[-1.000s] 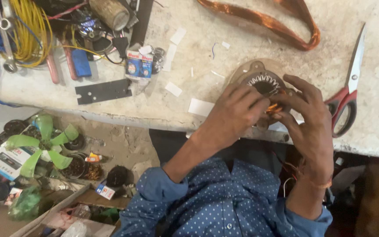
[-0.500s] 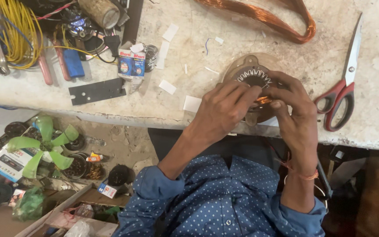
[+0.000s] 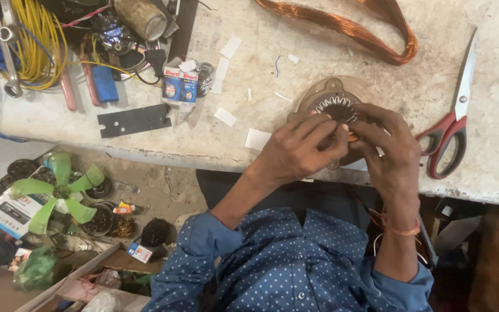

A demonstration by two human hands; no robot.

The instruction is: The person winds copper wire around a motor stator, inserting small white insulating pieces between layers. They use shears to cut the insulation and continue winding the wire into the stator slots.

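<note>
Both hands work on a round motor stator that lies on the stone table, near its front edge. The left hand has its fingers pinched together on the copper winding at the stator's middle. The right hand touches the same spot, fingers curled close. Red-handled scissors lie just beside the right hand, and a copper wire loop lies farther back.
</note>
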